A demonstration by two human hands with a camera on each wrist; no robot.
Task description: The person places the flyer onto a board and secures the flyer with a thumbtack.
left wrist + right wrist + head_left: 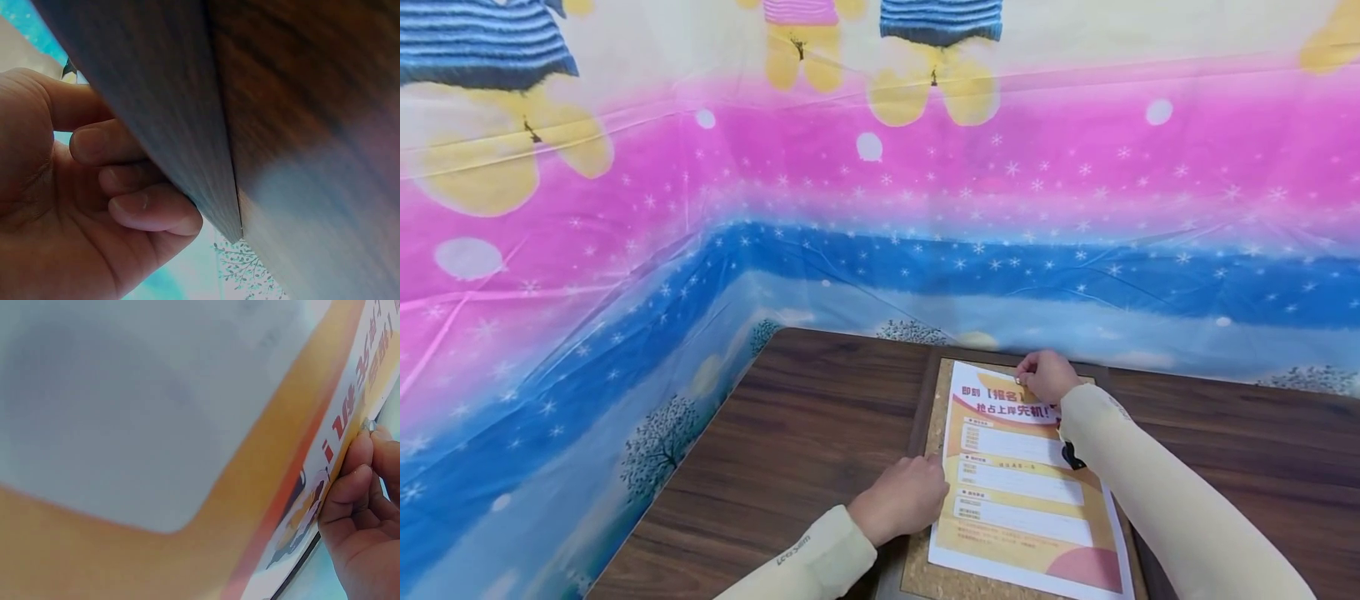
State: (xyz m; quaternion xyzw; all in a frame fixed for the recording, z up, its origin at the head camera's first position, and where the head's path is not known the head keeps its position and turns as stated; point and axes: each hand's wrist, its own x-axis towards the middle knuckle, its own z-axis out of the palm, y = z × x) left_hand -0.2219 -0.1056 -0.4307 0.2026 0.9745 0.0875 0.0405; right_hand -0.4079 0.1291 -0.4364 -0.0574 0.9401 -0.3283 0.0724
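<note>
A corkboard (917, 575) with a dark wooden frame lies on the brown table, and a printed yellow and white poster (1026, 546) covers most of it. At the poster's top edge my right hand (1048, 379) pinches a small shiny pin (370, 427) between thumb and fingertips; the pin's point is hidden. My left hand (902, 497) rests at the left side of the board, beside the poster's edge. In the left wrist view its fingers (150, 209) are curled close to the frame (156, 100), with the thumb's tip hidden behind it.
The dark wood-grain table (797, 417) extends to both sides of the board. Behind it hangs a pink and blue patterned cloth (850, 258) that meets the table's back and left edges. A black band (1072, 456) shows under the right sleeve.
</note>
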